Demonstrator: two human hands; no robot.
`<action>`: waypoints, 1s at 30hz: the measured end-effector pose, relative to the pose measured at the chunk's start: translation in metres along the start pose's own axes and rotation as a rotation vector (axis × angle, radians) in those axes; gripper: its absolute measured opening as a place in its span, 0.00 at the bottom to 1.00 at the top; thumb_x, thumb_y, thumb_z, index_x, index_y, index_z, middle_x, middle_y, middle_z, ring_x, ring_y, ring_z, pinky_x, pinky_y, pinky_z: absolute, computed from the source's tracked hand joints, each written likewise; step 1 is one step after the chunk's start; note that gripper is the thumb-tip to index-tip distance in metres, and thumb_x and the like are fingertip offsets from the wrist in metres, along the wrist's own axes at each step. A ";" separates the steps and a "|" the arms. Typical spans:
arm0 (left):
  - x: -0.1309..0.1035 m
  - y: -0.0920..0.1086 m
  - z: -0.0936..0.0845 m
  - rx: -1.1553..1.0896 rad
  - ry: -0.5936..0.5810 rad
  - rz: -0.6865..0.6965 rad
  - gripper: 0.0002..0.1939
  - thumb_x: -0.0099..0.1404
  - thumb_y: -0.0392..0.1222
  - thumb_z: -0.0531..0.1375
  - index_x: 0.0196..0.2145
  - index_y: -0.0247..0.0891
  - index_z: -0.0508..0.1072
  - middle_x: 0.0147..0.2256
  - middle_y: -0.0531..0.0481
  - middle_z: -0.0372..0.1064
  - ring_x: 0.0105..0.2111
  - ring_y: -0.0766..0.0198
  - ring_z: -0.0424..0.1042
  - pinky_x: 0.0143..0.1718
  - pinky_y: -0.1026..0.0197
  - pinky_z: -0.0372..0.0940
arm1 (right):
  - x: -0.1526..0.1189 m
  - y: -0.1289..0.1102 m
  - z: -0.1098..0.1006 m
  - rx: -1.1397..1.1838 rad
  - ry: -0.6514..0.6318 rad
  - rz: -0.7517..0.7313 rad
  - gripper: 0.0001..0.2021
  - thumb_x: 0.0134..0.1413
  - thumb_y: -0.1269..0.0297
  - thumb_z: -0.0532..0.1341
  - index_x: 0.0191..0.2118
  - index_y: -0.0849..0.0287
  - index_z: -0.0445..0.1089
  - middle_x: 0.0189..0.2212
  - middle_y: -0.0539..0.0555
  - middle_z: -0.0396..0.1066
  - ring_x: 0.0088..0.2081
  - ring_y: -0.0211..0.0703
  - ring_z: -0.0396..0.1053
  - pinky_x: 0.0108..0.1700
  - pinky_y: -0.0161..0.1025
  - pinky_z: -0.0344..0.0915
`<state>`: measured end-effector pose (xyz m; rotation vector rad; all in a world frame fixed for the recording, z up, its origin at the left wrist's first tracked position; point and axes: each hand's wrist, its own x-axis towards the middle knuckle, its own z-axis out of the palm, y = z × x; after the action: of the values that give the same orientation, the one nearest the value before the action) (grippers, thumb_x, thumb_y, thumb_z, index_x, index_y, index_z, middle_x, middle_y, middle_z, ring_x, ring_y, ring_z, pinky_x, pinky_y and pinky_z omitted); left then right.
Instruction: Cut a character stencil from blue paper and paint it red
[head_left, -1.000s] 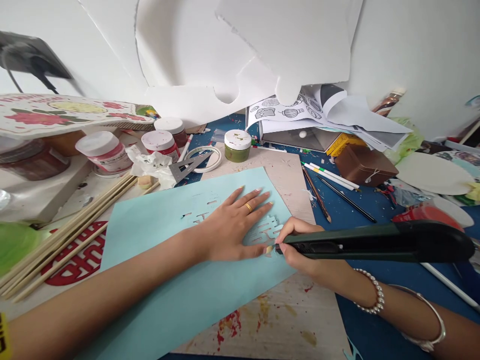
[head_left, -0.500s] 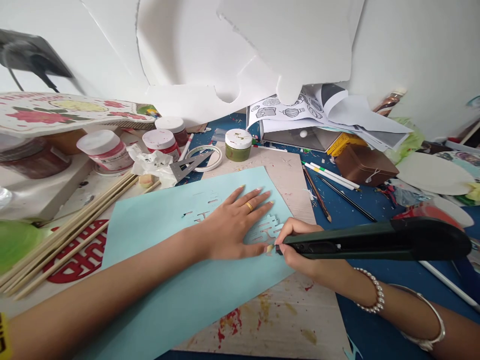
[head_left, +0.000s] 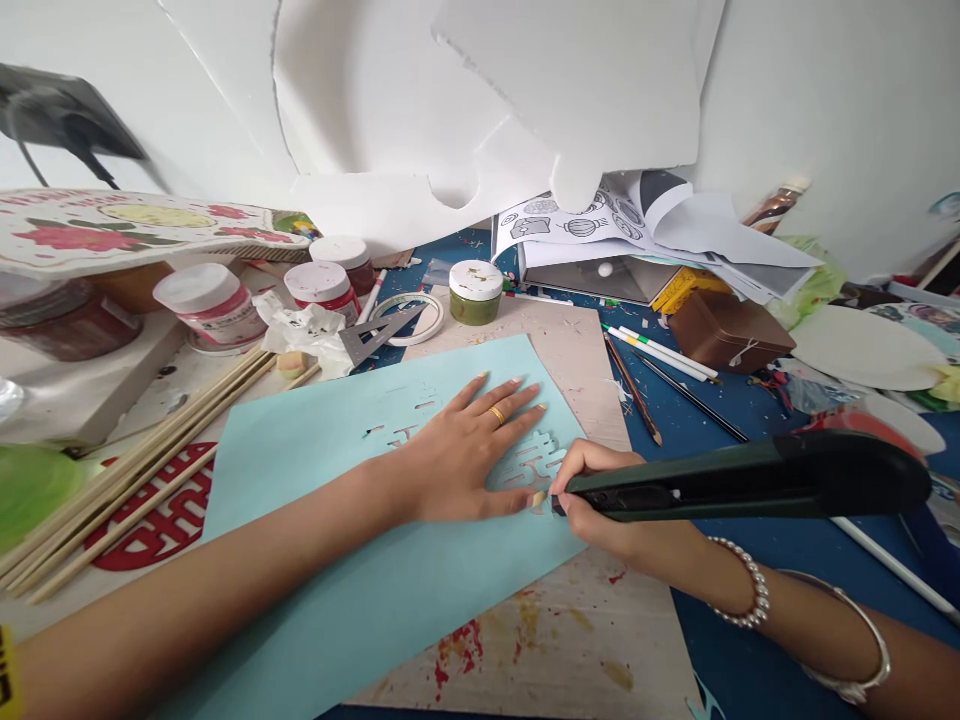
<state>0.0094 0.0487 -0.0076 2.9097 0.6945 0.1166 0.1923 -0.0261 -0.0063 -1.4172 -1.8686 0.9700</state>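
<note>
In the head view, the right hand [head_left: 619,536] pinches the utility knife [head_left: 720,480] by its front end, with blue paper [head_left: 390,600] beneath this grip and the left hand [head_left: 459,452] spread flat on the paper just beside it.

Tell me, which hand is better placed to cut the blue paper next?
Right, I'd judge: the right hand grips the cutter near its tip, with that tip at the paper. The left hand lies spread on the paper, holding no tool.
</note>
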 end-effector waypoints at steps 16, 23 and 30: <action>0.001 0.000 0.000 0.011 -0.019 -0.006 0.38 0.60 0.63 0.46 0.59 0.34 0.46 0.60 0.45 0.34 0.60 0.55 0.33 0.57 0.49 0.29 | 0.000 0.001 -0.001 0.017 0.008 -0.010 0.04 0.44 0.74 0.56 0.26 0.58 0.63 0.22 0.46 0.65 0.23 0.32 0.62 0.24 0.28 0.58; 0.001 0.000 0.000 0.010 -0.023 -0.007 0.38 0.60 0.63 0.46 0.59 0.33 0.46 0.60 0.44 0.34 0.59 0.54 0.33 0.57 0.48 0.29 | 0.001 0.002 -0.001 0.021 0.004 -0.009 0.05 0.45 0.75 0.55 0.26 0.58 0.62 0.22 0.46 0.65 0.23 0.31 0.62 0.24 0.27 0.58; 0.002 0.000 -0.001 0.023 -0.042 -0.010 0.38 0.60 0.63 0.46 0.59 0.33 0.46 0.60 0.44 0.34 0.60 0.54 0.33 0.57 0.48 0.29 | 0.001 0.003 -0.001 0.019 -0.025 0.002 0.04 0.45 0.74 0.55 0.26 0.58 0.62 0.21 0.45 0.64 0.22 0.32 0.61 0.23 0.28 0.57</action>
<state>0.0111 0.0495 -0.0063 2.9211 0.7084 0.0459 0.1947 -0.0247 -0.0084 -1.4024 -1.8713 1.0081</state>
